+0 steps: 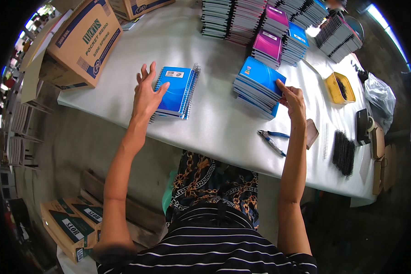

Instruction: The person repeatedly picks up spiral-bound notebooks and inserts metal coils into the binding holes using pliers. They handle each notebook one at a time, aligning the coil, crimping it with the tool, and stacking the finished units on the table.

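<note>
While grasping a blue-covered notebook stack at one o'clock with the right hand, held the left hand splayed, released, at the edge of wire-bound blue notebooks at eleven o'clock.

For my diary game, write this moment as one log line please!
left grip: open at blue rectangular wire-coil notebooks | right grip: touching corner of blue-covered rectangular paper stack | nearby: blue-handled metal pliers
</note>
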`<state>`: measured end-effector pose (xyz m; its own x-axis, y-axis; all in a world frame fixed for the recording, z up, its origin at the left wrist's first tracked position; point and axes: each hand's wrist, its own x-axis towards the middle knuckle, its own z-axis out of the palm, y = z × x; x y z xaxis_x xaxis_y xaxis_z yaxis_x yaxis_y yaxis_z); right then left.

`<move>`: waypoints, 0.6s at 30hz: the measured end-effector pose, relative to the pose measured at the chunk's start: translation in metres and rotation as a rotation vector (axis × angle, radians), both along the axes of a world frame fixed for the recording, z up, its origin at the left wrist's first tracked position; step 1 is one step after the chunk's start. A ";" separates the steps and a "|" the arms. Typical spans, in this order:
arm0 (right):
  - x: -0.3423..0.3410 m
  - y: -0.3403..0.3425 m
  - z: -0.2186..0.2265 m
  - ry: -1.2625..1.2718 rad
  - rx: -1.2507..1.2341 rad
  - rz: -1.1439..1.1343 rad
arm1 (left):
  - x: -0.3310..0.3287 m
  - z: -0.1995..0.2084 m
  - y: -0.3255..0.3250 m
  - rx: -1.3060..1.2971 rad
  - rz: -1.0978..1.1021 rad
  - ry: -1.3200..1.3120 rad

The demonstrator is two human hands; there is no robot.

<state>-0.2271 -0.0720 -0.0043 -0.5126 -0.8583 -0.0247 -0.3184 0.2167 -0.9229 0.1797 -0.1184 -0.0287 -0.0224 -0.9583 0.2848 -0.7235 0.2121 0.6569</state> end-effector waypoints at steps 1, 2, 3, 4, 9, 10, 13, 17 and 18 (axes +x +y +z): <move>-0.006 0.000 0.000 -0.079 -0.016 0.023 | -0.004 0.006 0.001 -0.055 -0.038 -0.021; -0.012 -0.001 0.002 -0.082 -0.026 0.040 | -0.011 0.013 0.003 -0.111 -0.075 -0.040; -0.018 0.000 0.002 -0.073 -0.035 0.029 | -0.019 0.019 0.003 -0.167 -0.113 -0.059; -0.021 0.000 0.002 -0.067 -0.042 0.023 | -0.027 0.022 0.004 -0.181 -0.132 -0.111; -0.011 0.019 0.000 -0.066 -0.303 -0.069 | -0.090 0.038 0.027 -0.127 -0.372 0.234; -0.001 0.032 0.006 -0.124 -0.352 -0.022 | -0.101 0.037 0.029 -0.079 -0.446 0.358; 0.055 0.077 0.008 -0.270 -0.451 0.076 | -0.122 0.034 0.052 0.243 -0.591 0.874; 0.095 0.119 -0.060 -0.341 -0.323 0.329 | -0.128 -0.029 0.080 0.399 -0.742 0.989; 0.104 0.123 -0.061 -0.361 -0.307 0.319 | -0.125 -0.045 0.086 0.333 -0.723 0.815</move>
<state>-0.1231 0.0513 -0.0658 -0.2319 -0.9647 0.1251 0.0235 -0.1341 -0.9907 0.0546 -0.0326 -0.0740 -0.5249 -0.8269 0.2016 0.1652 0.1334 0.9772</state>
